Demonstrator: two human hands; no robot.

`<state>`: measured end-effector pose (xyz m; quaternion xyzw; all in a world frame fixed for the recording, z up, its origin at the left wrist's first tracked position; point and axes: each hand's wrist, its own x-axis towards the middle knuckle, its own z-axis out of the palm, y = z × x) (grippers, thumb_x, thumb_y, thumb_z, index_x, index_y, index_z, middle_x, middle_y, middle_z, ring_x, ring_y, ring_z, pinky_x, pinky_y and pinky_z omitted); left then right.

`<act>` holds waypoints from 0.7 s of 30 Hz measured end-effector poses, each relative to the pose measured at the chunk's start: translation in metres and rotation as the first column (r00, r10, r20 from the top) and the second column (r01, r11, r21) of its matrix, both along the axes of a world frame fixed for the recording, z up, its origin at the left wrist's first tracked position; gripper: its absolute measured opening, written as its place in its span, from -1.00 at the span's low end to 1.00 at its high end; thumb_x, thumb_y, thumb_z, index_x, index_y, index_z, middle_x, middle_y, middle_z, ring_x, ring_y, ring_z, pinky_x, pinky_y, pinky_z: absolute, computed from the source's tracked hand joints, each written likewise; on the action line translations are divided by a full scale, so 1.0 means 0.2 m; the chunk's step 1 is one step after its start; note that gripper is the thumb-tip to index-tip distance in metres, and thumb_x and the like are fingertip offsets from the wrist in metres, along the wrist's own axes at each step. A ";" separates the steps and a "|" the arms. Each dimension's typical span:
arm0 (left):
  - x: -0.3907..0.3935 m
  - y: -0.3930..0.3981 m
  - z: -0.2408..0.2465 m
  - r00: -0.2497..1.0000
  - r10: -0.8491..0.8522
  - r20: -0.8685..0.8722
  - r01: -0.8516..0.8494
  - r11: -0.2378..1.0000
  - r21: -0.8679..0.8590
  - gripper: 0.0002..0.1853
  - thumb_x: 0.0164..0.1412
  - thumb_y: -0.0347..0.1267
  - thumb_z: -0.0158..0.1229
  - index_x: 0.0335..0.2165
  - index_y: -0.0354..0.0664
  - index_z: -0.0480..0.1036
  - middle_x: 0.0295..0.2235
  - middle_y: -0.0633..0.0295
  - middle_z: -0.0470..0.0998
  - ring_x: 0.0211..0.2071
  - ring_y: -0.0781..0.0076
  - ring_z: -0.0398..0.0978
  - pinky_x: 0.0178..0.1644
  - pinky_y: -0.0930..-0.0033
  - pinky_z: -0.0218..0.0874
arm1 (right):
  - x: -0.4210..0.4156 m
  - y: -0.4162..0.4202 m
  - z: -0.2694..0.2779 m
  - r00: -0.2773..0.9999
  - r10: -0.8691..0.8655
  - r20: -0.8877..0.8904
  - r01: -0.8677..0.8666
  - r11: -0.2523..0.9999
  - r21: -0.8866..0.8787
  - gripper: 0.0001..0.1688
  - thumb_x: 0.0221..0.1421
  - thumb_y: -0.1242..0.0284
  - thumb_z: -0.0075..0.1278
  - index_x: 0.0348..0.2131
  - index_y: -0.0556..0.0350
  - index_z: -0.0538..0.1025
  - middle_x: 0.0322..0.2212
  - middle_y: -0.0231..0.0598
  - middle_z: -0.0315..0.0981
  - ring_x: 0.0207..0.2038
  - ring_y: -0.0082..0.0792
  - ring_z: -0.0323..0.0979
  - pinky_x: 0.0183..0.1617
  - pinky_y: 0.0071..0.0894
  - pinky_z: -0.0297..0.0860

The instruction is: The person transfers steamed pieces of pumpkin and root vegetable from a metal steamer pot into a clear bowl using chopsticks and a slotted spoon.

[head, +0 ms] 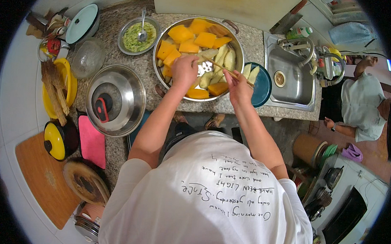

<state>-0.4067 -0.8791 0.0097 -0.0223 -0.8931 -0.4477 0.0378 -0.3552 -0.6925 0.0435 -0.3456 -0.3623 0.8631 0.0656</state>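
Observation:
A round metal steamer pan [205, 69] with a perforated bottom stands on the granite counter. Orange pumpkin pieces [180, 33] fill its far and left parts. Pale peeled eggplant pieces [229, 59] lie to the right and near the centre. My right hand [242, 89] grips wooden chopsticks [221, 66], whose tips reach over the pan's middle beside a pale piece. Over the pan's left half, my left hand [185, 71] is close to the pumpkin; its fingertips are partly hidden, so its hold is unclear. Right of the pan, a dark teal plate [263, 87] carries pale strips [253, 74].
A metal bowl [120, 46] of green chopped food with a spoon [142, 34] sits left of the pan. Nearer me is a steel lid [131, 110]. The sink [291, 64] lies right. Another person [361, 102] stands beyond it. A cleaver [286, 23] leans behind.

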 end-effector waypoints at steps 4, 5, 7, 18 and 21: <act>-0.01 0.00 0.03 0.999 0.025 0.031 -0.024 0.999 -0.029 -0.81 0.08 -0.41 0.10 -0.31 -0.17 0.57 -0.27 0.09 0.55 -0.21 0.05 0.44 -0.06 0.13 0.22 | -0.08 -0.07 -0.01 0.999 0.000 0.032 -0.001 1.000 0.017 -0.65 0.28 0.52 -0.33 -0.10 0.59 0.21 -0.12 0.30 0.27 -0.05 0.18 0.39 0.12 -0.19 0.41; 0.00 0.01 0.04 0.999 0.030 0.036 -0.029 0.999 -0.039 -0.81 0.09 -0.41 0.09 -0.31 -0.17 0.57 -0.27 0.09 0.54 -0.20 0.06 0.43 -0.05 0.14 0.22 | -0.08 -0.06 -0.02 0.999 -0.007 0.041 0.006 1.000 0.010 -0.65 0.28 0.52 -0.33 -0.10 0.59 0.21 -0.12 0.29 0.27 -0.06 0.18 0.39 0.12 -0.19 0.42; 0.00 0.00 0.05 0.998 0.038 0.042 -0.036 0.998 -0.043 -0.81 0.09 -0.42 0.10 -0.30 -0.17 0.57 -0.26 0.10 0.54 -0.18 0.06 0.43 -0.04 0.15 0.22 | -0.08 -0.02 -0.04 0.998 -0.011 0.059 0.012 1.000 -0.002 -0.65 0.28 0.52 -0.34 -0.09 0.59 0.20 -0.11 0.29 0.26 -0.06 0.18 0.39 0.11 -0.18 0.42; 0.18 0.01 0.24 0.912 -0.172 0.372 0.048 0.947 0.319 -0.78 0.16 -0.33 0.12 -0.31 -0.28 0.52 -0.30 0.11 0.56 -0.30 0.30 0.54 -0.18 0.31 0.35 | 0.04 0.12 0.13 0.991 0.128 0.047 -0.119 0.979 -0.166 -0.66 0.26 0.54 -0.35 -0.09 0.56 0.23 -0.09 0.29 0.26 -0.06 0.10 0.42 0.06 -0.25 0.45; 0.36 0.10 0.35 0.630 -0.545 0.553 -0.114 0.639 0.761 -0.59 0.32 -0.14 -0.06 -0.19 -0.30 0.46 -0.22 0.16 0.55 -0.22 0.34 0.52 -0.09 0.29 0.34 | 0.23 0.04 0.34 0.924 0.381 -0.038 -0.346 0.873 0.345 -0.68 0.28 0.52 -0.33 -0.10 0.46 0.30 -0.10 0.17 0.33 0.00 -0.03 0.40 0.08 -0.31 0.41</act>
